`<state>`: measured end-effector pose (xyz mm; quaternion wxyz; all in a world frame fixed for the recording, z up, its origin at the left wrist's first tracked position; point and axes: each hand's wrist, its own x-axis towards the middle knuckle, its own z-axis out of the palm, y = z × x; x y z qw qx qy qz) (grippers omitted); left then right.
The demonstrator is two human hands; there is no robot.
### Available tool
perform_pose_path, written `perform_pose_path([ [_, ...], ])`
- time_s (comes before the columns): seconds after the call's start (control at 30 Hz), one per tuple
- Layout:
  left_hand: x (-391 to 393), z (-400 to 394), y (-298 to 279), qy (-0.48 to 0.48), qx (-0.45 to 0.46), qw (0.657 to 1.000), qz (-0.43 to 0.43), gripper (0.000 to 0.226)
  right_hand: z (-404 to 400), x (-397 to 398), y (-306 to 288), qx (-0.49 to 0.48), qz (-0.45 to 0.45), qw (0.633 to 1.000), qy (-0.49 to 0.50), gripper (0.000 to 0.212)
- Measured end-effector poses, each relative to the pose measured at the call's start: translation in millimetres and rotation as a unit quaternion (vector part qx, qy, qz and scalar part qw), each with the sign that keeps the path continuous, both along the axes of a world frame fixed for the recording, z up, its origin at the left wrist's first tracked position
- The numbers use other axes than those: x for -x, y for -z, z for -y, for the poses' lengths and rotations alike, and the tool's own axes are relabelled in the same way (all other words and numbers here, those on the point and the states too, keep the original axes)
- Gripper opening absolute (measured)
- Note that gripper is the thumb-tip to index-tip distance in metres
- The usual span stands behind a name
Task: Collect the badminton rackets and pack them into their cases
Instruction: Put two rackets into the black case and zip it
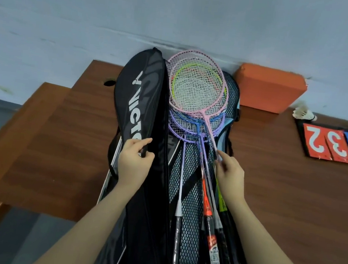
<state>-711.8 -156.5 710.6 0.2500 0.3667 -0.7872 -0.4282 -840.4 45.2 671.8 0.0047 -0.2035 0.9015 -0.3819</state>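
Brown wooden desk against grey wall; left fingers pinch black case flap, right fingers grasp racket shafts

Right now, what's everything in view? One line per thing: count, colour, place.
rackets: at least five, pink, yellow-green, blue, purple and white frames, stacked in the open bag, heads toward the wall
racket bag: one, black with mesh lining, lying open along the table
bag flap: one, black with white lettering, lifted on the left
table: one, brown wood, against the wall
foam block: one, orange, on the table by the wall
shuttlecock: one, white, right of the block
score cards: three showing, two red, one blue, at the right edge
left hand: fingers grip the flap's edge
right hand: fingers pinch the racket shafts
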Motion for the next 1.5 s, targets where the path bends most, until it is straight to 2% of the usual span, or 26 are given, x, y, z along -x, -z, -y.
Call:
perform_pose_path([
  [0.17,14,-2,0,0.032,0.01,0.999,0.005,0.037,-12,-12,4,0.015,0.032,0.999,0.034,0.027],
  [0.37,19,-6,10,0.037,0.021,0.999,0.021,0.036,-19,-7,12,-0.054,0.012,0.995,0.089,0.017],
  [0.47,20,-5,10,0.045,0.029,0.998,0.026,0.037,-13,6,9,-0.085,0.026,0.993,0.077,0.025],
  [0.67,25,1,5,0.049,0.016,0.998,0.047,0.037,14,36,2,-0.045,0.118,0.992,0.026,0.053],
  [0.97,20,14,-1,0.018,-0.013,0.998,0.055,0.038,12,41,-12,0.046,0.157,0.986,-0.032,0.052],
  [1.13,24,12,-1,0.011,-0.029,0.999,0.033,0.035,12,27,-24,0.091,0.163,0.982,-0.02,0.052],
  [1.27,26,14,-1,0.027,-0.037,0.999,0.009,0.034,10,10,-26,0.082,0.126,0.989,-0.009,0.051],
  [1.43,29,6,1,0.0,-0.045,0.999,0.008,0.034,-1,-17,-18,-0.059,0.041,0.997,-0.038,0.052],
  [1.5,31,2,1,-0.005,-0.05,0.999,0.012,0.035,-11,-30,-14,-0.095,-0.019,0.994,-0.057,0.054],
])
